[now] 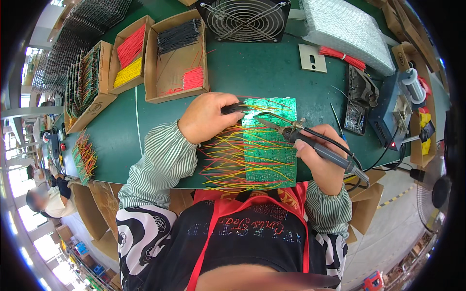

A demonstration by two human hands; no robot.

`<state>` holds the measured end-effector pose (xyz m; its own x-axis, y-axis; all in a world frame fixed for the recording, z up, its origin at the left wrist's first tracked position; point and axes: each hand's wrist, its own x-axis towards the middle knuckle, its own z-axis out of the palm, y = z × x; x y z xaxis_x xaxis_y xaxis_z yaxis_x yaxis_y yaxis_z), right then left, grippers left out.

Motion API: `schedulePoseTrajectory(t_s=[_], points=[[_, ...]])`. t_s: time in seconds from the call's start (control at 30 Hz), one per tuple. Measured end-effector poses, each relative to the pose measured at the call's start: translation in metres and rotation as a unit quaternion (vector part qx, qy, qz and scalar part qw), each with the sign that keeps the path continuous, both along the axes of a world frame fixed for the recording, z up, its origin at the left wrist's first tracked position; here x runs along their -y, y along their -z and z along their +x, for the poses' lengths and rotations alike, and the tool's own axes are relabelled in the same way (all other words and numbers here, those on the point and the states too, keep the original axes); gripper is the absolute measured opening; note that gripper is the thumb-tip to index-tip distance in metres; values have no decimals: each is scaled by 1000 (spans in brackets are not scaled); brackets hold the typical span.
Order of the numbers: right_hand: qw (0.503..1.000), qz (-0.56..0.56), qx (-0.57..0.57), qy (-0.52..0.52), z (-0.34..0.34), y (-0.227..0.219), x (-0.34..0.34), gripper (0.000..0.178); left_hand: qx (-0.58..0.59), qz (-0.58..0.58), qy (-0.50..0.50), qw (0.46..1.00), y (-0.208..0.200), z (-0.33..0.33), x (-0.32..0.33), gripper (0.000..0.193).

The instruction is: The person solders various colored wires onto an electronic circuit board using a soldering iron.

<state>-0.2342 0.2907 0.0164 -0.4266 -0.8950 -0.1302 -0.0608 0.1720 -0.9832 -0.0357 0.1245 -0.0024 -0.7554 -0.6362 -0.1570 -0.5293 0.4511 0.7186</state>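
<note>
A green circuit board panel [272,169] lies on the bench in front of me, with red and yellow wires [223,162] fixed in rows and sticking out past its left side. At the panel's upper left corner my left hand [206,116] is closed around a small bundle of black wires [234,108]. My right hand [323,162] grips a soldering iron [327,153] with a thin curved tube clamped along its front. The iron's tip points left, over the upper part of the panel near the black wire ends. Whether it touches the board I cannot tell.
Cardboard trays of black and red wires [165,72] and of red and yellow wires [112,72] stand at the back left, beside a box of wired boards [99,104]. A fan [245,19] stands behind. At right are a solder station [388,114] and a dark tray [357,119].
</note>
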Motion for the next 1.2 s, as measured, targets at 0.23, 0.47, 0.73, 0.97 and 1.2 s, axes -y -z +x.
schedulePoseTrajectory(t_s=[0.23,0.47,0.73,0.97,1.2], points=[[1000,8,-14,-6,1,2,5,18,-6,-3,24,1000,-1,-2,2,28],[1000,9,-17,-6,3,4,8,18,-5,6,23,1000,-1,-3,3,27],[999,12,-36,-12,4,4,10,18,0,8,22,1000,-1,-4,3,26],[1000,-12,-21,8,-1,0,5,18,0,4,26,1000,-2,-5,4,26],[1000,1,-4,16,-7,-8,-4,17,-19,-23,40,999,-5,0,3,21]])
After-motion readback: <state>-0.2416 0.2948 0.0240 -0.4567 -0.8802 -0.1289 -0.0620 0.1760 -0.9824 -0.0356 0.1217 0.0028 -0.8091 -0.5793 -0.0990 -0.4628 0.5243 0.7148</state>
